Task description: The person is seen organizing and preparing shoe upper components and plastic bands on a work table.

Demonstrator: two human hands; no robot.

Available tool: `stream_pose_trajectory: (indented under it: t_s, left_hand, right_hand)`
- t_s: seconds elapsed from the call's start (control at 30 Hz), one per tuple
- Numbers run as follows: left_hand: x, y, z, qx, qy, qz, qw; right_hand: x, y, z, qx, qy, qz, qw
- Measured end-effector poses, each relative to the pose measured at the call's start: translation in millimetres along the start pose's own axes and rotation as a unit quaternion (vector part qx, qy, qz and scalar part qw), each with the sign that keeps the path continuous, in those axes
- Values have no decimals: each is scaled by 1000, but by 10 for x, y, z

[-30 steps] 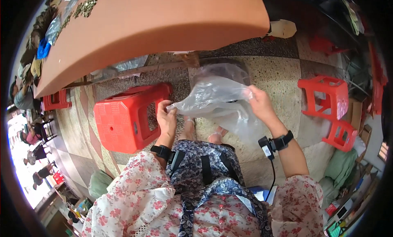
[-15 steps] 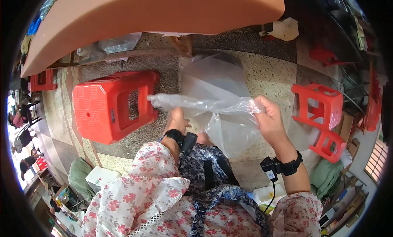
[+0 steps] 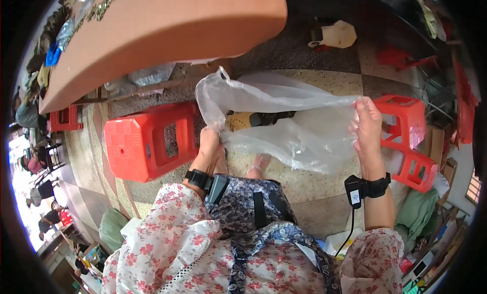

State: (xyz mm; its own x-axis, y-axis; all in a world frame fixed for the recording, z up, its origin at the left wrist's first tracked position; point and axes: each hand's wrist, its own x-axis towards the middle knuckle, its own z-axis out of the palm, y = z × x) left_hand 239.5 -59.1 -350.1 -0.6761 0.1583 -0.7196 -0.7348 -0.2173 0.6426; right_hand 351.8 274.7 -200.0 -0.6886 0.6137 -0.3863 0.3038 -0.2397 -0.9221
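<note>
A large clear plastic bag (image 3: 314,134) is stretched between my two hands, its mouth spread apart so the floor and one of my feet show through the gap. My left hand (image 3: 209,147) is closed around the bag's left edge, and a loose fold of film stands up above it. At the right, my right hand (image 3: 368,124) pinches the other edge, fingers bent over the film. Both wrists carry black straps with small devices. The bag's far part hangs over the floor.
A red plastic stool (image 3: 149,142) stands close to the left of my left hand. More red stools (image 3: 406,116) are beyond my right hand. An orange-brown tabletop (image 3: 167,35) spans the far left. A pale cloth-like piece (image 3: 339,35) lies on the tiled floor (image 3: 304,190).
My left hand has gone from open fingers under the bag to gripping its edge. My right hand has moved right and up, and the bunched film has been spread into an open mouth.
</note>
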Motion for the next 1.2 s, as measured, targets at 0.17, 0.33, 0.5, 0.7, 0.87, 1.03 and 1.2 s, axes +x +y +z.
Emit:
stream_pose_trajectory:
  t_s: [0.17,0.33,0.5,0.7,0.87,1.03,1.2]
  left_hand:
    - [-430,716,615,73,-14,93,993]
    - [52,943,1054,212,-77,122,967]
    - [303,1078,1598,286,-156,186,927]
    - [346,1102,2098,318,-124,252,905]
    - [100,1243,2342,461,-124,340,810]
    - [440,938,2098,541,-165,370,737]
    - [1029,603,1498,565,-50,264,780]
  right_hand:
    - [-37,-490,-463,80,53,-105,990]
    - [-307,-314,-648,16,167,-23,986]
    - [-394,-163,-521,98,119,23,988]
    - [-372,-376,-258,161,116,31,980]
    - [-466,-385,32,203,55,48,976]
    - [-300,-7,78,176,85,52,979]
    - [-169,297,168,143,66,31,987]
